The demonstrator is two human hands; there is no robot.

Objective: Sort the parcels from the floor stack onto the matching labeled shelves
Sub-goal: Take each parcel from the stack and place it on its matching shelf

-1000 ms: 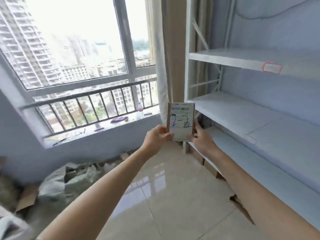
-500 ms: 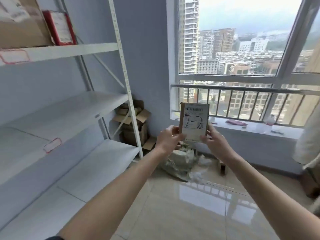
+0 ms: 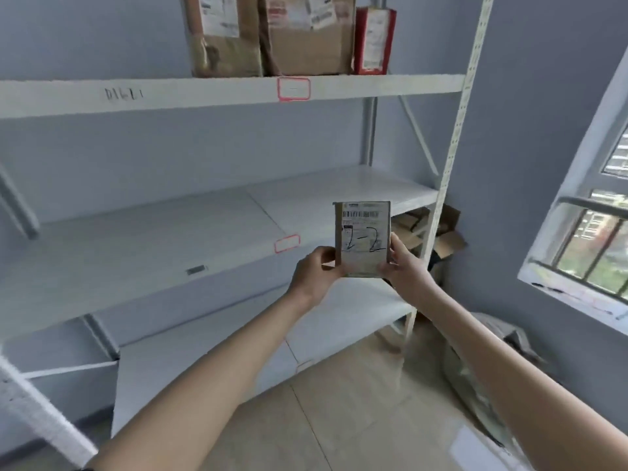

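I hold a small flat cardboard parcel (image 3: 362,237) upright in front of me, its white label marked "2-2" by hand. My left hand (image 3: 314,271) grips its lower left edge and my right hand (image 3: 402,263) grips its lower right edge. Behind it stands a white metal shelf rack. The middle shelf (image 3: 170,246) is bare and carries a red-framed label (image 3: 287,243) on its front edge. The top shelf (image 3: 204,93) has its own red-framed label (image 3: 294,89) and holds brown boxes (image 3: 272,32) and a red parcel (image 3: 373,39). The bottom shelf (image 3: 210,362) lies below my arms.
The rack's right upright (image 3: 452,158) stands next to the parcel. Open cardboard boxes (image 3: 438,232) sit in the corner behind it. A window with a railing (image 3: 591,232) fills the right. Grey bags (image 3: 486,375) lie on the tiled floor at the lower right.
My view has swung left from the window to face the shelf rack. The parcel stays held upright in both hands the whole time.
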